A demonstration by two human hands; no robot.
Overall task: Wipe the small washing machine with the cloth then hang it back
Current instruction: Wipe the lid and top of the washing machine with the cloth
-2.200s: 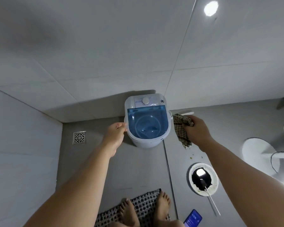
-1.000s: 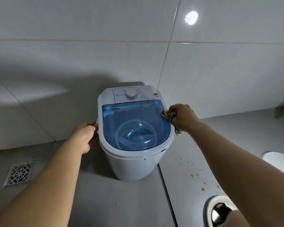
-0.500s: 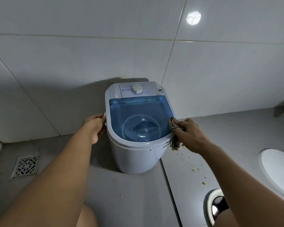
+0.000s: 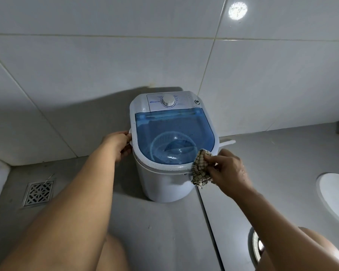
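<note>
A small white washing machine [image 4: 164,184] with a see-through blue lid and a round dial stands on the grey floor against the tiled wall. My left hand [image 4: 118,143] grips the handle on its left side. My right hand [image 4: 228,170] holds a bunched checked cloth [image 4: 201,169] pressed on the machine's front right rim, where lid and white edge meet. Part of the cloth hangs down over the machine's side.
A floor drain grate [image 4: 39,193] lies at the left. A white round object [image 4: 337,198] sits at the right edge, a round dish [image 4: 255,246] below it. A white hose piece [image 4: 227,142] sticks out behind the machine's right side. My knees show at the bottom.
My right hand has slid the cloth along the right rim toward the front corner of the machine. The camera has dropped lower and closer. My left hand stays on the left handle.
</note>
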